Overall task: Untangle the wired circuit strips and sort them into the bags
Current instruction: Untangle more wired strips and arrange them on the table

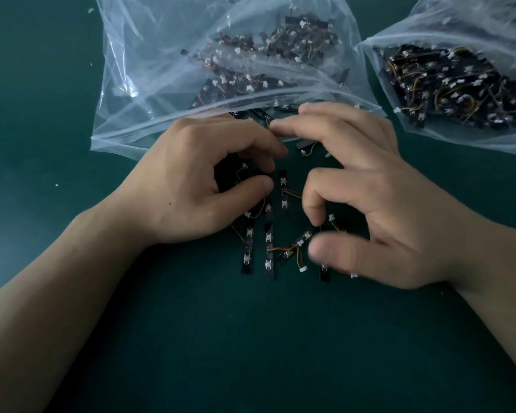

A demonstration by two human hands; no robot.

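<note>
A dark green table (251, 353) fills the view, with open room along the near edge and down the left side. Two clear plastic bags lie at the far side. The middle bag (137, 84) holds a loose heap of wired strips, and its mouth faces the hands with a few strips spilling out under the fingertips. The right bag (459, 135) is packed more densely and runs off the right edge.

Both forearms reach in from the near corners. The left hand (197, 186) arches over the table just in front of the middle bag's mouth. Its fingers are curled, and a wire and white plug show beneath the palm, but I cannot tell whether its grip holds anything. The right hand (379, 210) is opposite, its fingertips touching the left's. Its grip pinches the upper end of a tilted strip (303, 238) between bent forefinger and blurred thumb.

Between and below the hands lie the loose strips (268, 251), several roughly parallel and joined by thin coloured wires. A small white plug (303, 269) lies at a wire's end.
</note>
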